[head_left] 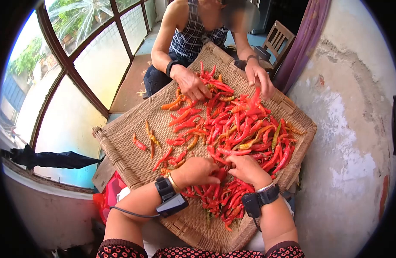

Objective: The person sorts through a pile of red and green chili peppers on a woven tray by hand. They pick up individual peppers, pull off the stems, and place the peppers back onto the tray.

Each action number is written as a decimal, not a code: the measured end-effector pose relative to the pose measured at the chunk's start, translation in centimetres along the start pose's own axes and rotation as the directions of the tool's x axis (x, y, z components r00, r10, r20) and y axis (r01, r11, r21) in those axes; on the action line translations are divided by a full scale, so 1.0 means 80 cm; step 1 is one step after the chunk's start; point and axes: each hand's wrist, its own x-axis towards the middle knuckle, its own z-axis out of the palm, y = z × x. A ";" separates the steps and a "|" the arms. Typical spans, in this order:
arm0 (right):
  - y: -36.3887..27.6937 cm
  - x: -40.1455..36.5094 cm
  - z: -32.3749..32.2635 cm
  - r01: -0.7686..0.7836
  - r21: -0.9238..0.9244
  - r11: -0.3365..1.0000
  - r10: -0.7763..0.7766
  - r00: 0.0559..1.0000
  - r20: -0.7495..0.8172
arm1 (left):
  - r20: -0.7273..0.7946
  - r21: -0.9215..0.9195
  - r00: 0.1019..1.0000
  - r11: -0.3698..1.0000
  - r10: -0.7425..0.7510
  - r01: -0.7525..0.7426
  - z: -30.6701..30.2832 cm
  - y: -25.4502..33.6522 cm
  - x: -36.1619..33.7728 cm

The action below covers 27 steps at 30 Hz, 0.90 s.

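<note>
A large pile of red chili peppers (245,124), with some orange and greenish ones among them, lies on a woven tray (125,133) with a wooden frame. My left hand (197,171) is over the near part of the pile, its fingers curled toward the peppers; whether a pepper is between them cannot be made out. Just right of it, my right hand (248,169) has its fingertips pressed together at a red pepper near the middle. Both wrists carry a bracelet and a black strapped device.
Across the tray sits a co-worker (198,34), both hands at the far peppers. A folded black umbrella (56,159) and windows are on the left, with a red bag (110,193) below. A wooden chair (278,43), purple curtain (305,38) and worn wall (344,129) are on the right.
</note>
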 end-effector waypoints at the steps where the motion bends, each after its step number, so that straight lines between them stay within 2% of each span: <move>1: -0.009 0.001 -0.006 -0.036 -0.021 0.999 0.038 0.995 0.093 | 0.055 0.058 0.998 0.998 -0.033 0.030 0.000 0.004 0.000; 2: -0.005 0.000 0.001 0.040 -0.045 0.998 -0.037 0.997 0.069 | 0.050 0.064 0.998 0.998 -0.029 0.026 0.000 0.008 0.000; 5: -0.006 -0.001 0.006 0.098 -0.032 0.995 -0.095 0.993 0.071 | 0.078 0.164 0.985 0.976 -0.155 0.140 0.002 0.016 0.000; 9: -0.012 0.002 0.005 0.031 -0.048 0.998 -0.020 0.976 0.217 | 0.039 0.224 0.986 0.963 -0.162 0.150 0.017 0.013 -0.001; 10: -0.014 0.003 0.003 0.005 -0.077 0.997 0.015 0.966 0.260 | 0.026 0.173 0.987 0.973 -0.159 0.152 0.021 0.010 -0.001; 12: -0.013 0.004 0.004 0.010 -0.107 0.994 0.014 0.974 0.228 | 0.010 0.121 0.987 0.980 -0.159 0.156 0.017 0.010 0.000; 18: -0.013 0.008 0.009 0.023 -0.040 0.999 -0.016 0.988 0.152 | 0.031 0.200 0.985 0.967 -0.170 0.160 0.013 0.022 0.001; 20: -0.021 0.008 0.002 0.019 0.087 0.996 -0.021 0.999 0.026 | -0.010 0.188 0.976 0.958 -0.219 0.217 0.018 0.018 0.003; 21: -0.023 0.007 0.000 0.019 0.086 0.996 -0.021 0.999 0.025 | -0.011 0.188 0.976 0.958 -0.218 0.216 0.019 0.018 0.003; 23: -0.025 0.008 -0.006 -0.073 0.195 0.978 0.084 0.995 -0.047 | -0.002 0.166 0.977 0.963 -0.213 0.211 0.016 0.015 0.004; 24: -0.026 0.008 -0.007 -0.074 0.195 0.978 0.085 0.995 -0.049 | -0.002 0.167 0.977 0.964 -0.212 0.209 0.016 0.012 0.005; 26: -0.028 0.007 -0.009 -0.158 0.460 0.874 0.257 0.953 -0.161 | -0.080 0.010 0.985 0.988 -0.154 0.155 0.018 0.007 0.002; 27: -0.029 0.007 -0.010 -0.179 0.503 0.845 0.294 0.942 -0.159 | -0.079 0.012 0.985 0.988 -0.153 0.155 0.013 0.006 0.001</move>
